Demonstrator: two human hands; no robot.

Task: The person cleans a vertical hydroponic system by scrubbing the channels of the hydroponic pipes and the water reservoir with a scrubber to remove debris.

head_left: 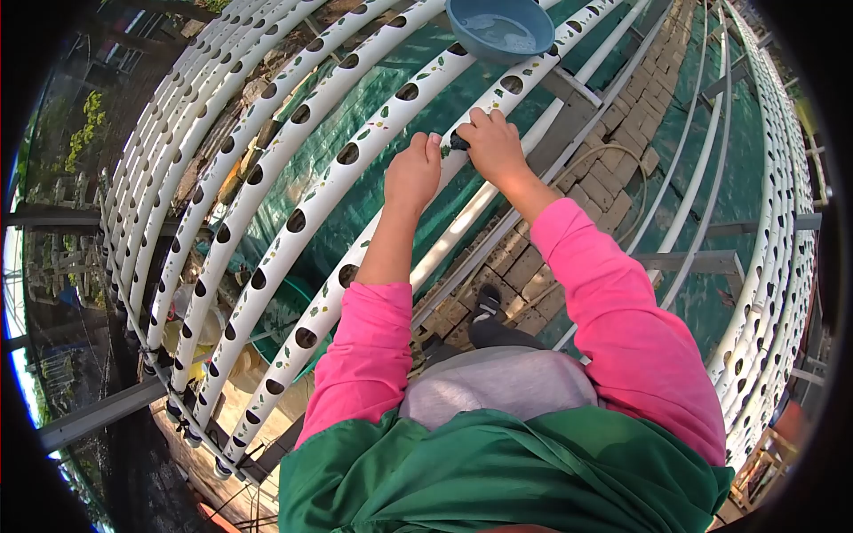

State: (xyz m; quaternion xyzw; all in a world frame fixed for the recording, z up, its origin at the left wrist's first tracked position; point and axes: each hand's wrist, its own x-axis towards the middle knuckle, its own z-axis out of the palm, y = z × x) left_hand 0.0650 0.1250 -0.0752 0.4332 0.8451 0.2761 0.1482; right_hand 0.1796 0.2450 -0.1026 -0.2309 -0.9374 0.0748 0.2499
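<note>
Both my hands are over a white pipe (327,307) with round holes and bits of green leaf on it. My right hand (498,151) is closed, its fingertips pinching a small black piece (458,141) at the pipe's upper side. Just left of it, my left hand (412,176) is curled into a fist with the thumb on top, close beside the black piece. Whatever lies inside the left fingers is hidden. Further up the same pipe, an open hole (511,84) shows beyond my right hand.
A blue basin (458,34) with liquid in it rests across the pipes ahead. More holed white pipes (283,233) run in rows to the left, others (762,258) to the far right. Grey metal supports (689,262) and a brick path (613,182) with a hose lie to the right.
</note>
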